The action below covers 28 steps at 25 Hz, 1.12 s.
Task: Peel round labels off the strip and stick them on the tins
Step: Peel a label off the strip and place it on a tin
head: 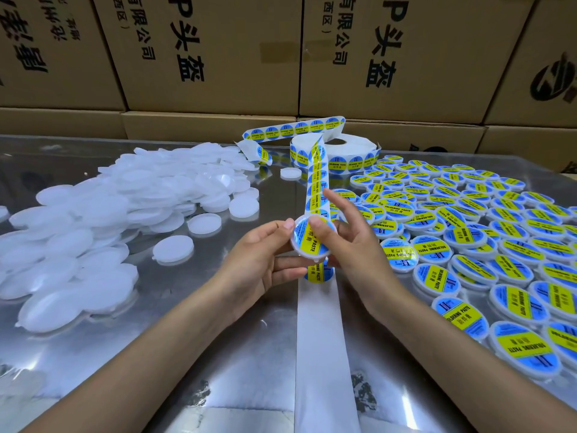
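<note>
Head view: the left hand [262,257] grips a round white tin [313,237] by its rim, thumb on the upper edge, fingers curled beneath. The right hand [352,235] presses its thumb on the blue-and-yellow label [307,242] on the tin's face, hiding part of the print; its other fingers are spread. The tin hides part of the label strip [317,185], which runs from the roll [334,148] toward the viewer as bare backing. Unlabelled tins [103,214] lie left, labelled tins [487,232] right, cut off at the frame edge. Cardboard boxes [218,57] stand behind.
</note>
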Each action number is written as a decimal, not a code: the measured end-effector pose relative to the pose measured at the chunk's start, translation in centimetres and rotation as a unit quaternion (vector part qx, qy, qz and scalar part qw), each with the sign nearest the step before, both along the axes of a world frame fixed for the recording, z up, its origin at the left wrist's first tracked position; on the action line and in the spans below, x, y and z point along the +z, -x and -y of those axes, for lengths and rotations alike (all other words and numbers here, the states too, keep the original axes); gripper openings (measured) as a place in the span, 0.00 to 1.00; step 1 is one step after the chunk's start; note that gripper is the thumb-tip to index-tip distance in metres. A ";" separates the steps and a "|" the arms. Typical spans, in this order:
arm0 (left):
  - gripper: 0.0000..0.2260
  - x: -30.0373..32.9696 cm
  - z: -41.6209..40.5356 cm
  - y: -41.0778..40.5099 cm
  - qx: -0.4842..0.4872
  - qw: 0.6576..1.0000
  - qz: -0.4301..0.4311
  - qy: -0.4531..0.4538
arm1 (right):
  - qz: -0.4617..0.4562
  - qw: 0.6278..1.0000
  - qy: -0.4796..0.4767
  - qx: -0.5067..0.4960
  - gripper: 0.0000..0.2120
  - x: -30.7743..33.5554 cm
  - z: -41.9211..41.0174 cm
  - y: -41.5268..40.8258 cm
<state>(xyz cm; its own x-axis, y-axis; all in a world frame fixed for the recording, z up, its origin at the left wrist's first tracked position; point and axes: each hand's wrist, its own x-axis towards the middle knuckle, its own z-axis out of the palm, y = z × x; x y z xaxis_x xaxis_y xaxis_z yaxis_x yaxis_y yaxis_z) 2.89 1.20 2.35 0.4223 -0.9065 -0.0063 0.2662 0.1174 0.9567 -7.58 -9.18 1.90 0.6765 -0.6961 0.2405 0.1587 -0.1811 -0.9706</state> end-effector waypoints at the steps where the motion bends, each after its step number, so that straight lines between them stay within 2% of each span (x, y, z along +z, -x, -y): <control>1: 0.10 0.0 0.0 0.1 0.002 1.000 0.001 0.003 | -0.007 1.000 0.001 0.015 0.23 0.0 -0.3 -0.1; 5: 0.10 -0.1 0.1 0.5 -0.005 1.000 -0.012 0.001 | -0.002 0.999 0.043 0.029 0.09 -0.4 -1.0 -0.5; 7: 0.11 -0.2 0.0 0.6 -0.025 1.000 -0.018 0.001 | 0.014 0.999 0.050 0.009 0.06 -0.4 -0.7 -0.5; 12: 0.12 -0.1 -0.1 0.8 -0.038 0.999 -0.012 0.012 | 0.022 0.997 0.061 -0.045 0.16 -0.4 -0.8 -0.8; 16: 0.11 -0.3 0.1 0.7 -0.036 0.999 -0.002 0.005 | 0.017 0.999 -0.015 -0.049 0.25 -0.4 -0.7 -0.8; 21: 0.10 -0.5 0.3 0.0 -0.002 0.999 0.046 0.011 | -0.044 0.998 -0.004 -0.045 0.30 -0.7 0.0 -0.5; 25: 0.07 -0.6 0.2 -1.0 0.057 0.994 0.097 -0.012 | -0.099 0.993 0.053 -0.048 0.28 -0.5 0.5 -0.4; 28: 0.07 -0.6 0.3 -1.2 0.084 0.987 0.125 -0.051 | -0.104 0.993 0.045 -0.030 0.17 -0.2 0.8 -0.2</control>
<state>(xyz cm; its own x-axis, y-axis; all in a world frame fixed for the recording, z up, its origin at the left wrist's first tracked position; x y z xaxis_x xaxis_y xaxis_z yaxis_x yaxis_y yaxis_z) 4.10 0.90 1.74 0.5669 -0.8233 0.0300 0.0053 0.0400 0.9992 -7.39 -10.03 1.73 0.6759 -0.7186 0.1636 -0.0573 -0.2726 -0.9604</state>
